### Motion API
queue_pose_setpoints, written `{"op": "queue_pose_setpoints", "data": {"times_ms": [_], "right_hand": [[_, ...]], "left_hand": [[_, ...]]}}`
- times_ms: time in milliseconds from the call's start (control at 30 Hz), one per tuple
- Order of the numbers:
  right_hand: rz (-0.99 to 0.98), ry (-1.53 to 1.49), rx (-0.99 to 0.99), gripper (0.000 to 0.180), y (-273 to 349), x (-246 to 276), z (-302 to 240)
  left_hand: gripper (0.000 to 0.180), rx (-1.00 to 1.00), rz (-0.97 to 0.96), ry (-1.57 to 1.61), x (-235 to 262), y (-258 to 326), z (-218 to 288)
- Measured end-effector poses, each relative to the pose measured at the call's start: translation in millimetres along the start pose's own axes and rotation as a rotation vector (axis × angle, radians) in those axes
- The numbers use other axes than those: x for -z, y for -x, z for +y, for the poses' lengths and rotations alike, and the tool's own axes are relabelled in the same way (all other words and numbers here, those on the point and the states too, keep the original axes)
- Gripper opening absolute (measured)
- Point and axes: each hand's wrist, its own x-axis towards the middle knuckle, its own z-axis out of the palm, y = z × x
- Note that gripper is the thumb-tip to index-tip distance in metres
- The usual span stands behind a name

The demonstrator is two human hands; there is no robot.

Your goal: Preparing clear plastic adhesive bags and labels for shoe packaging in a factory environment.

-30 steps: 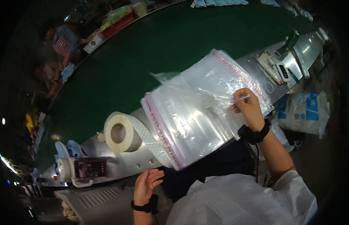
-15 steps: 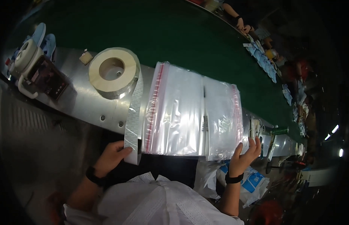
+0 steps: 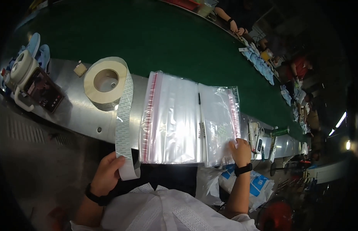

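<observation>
My left hand [image 3: 107, 171] is closed on the strip of labels [image 3: 124, 115], thumb on top. The strip runs down from a large label roll [image 3: 93, 90] standing on the metal table, and its pale loose end curls past the table edge. To its right lies a stack of clear plastic bags [image 3: 175, 119] in two side-by-side parts, each with a red line along its outer side. My right hand [image 3: 241, 152] is at the stack's lower right corner, with thumb and fingers closed on the edge of a plastic bag; its fingertips are partly hidden.
A white jug [image 3: 21, 71] with a phone [image 3: 44, 90] leaning on it stands at left, before blue shoes [image 3: 42, 57]. Beyond the metal table [image 3: 79, 121] runs a green conveyor belt [image 3: 156, 42]. Co-workers and more shoes [image 3: 259, 65] line the far side. Packed bags [image 3: 259, 188] sit below at right.
My right hand has gone from spread fingers beside the stack to closing on a bag's edge. My left hand has drawn the label strip slightly lower. The whole view has shifted a little.
</observation>
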Motion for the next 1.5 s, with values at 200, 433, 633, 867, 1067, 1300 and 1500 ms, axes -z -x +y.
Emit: {"op": "queue_pose_setpoints", "data": {"times_ms": [200, 433, 633, 867, 1067, 1300, 1500], "right_hand": [[-0.079, -0.772, 0.381, 0.027, 48, 51, -105], [-0.871, -1.381, 0.492, 0.013, 69, 60, -210], [-0.826, -1.327, 0.486, 0.008, 66, 53, -223], [-0.418, -1.346, 0.651, 0.012, 67, 40, -241], [-0.222, -1.228, 0.722, 0.014, 67, 50, -239], [-0.451, -0.757, 0.743, 0.029, 58, 41, -205], [0.025, -0.437, 0.451, 0.033, 35, 9, -221]], "left_hand": [[0.022, 0.059, -0.134, -0.137, -24, -7, 4], [0.018, -0.032, -0.163, -0.239, -48, -8, 9], [0.036, -0.887, 0.271, -0.955, -33, 5, 8], [0.019, -0.849, 0.029, -1.205, -49, 2, 15], [0.006, -0.523, -0.040, -0.753, -40, -8, 23], [0.007, -0.780, -0.077, -0.952, -43, -23, 42], [0.032, -0.632, -0.380, -1.586, -54, -45, 12]]}}
